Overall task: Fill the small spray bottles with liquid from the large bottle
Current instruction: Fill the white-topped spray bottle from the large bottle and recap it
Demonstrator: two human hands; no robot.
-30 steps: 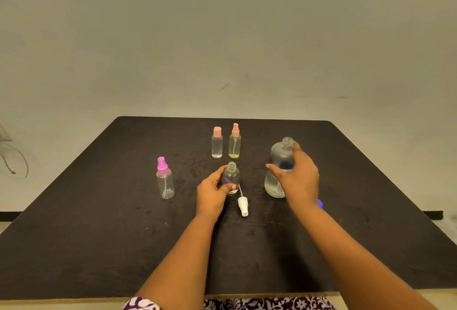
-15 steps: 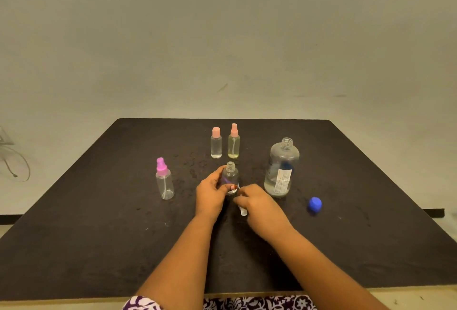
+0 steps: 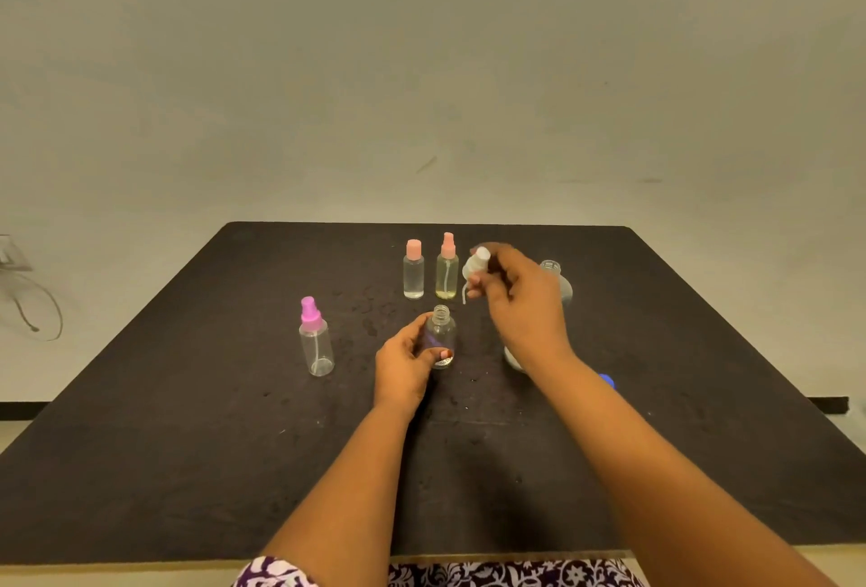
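Observation:
A small clear bottle (image 3: 441,337) with an open threaded neck stands on the black table (image 3: 187,422), held upright by my left hand (image 3: 405,364). My right hand (image 3: 520,300) holds the white spray head (image 3: 475,264) in the air, above and to the right of that bottle, its thin tube hanging down. The large clear bottle (image 3: 560,279), uncapped, stands behind my right hand and is mostly hidden by it. Its blue cap (image 3: 607,380) lies on the table, partly hidden by my right forearm.
A clear bottle with a purple spray head (image 3: 316,342) stands to the left. Two small bottles with pink tops (image 3: 413,274) (image 3: 446,272) stand at the back; the right one holds yellowish liquid. Wet spots mark the table between them.
My right hand left the large bottle, picked the white spray head up off the table and lifted it above the small bottle. My left hand stayed on the small bottle.

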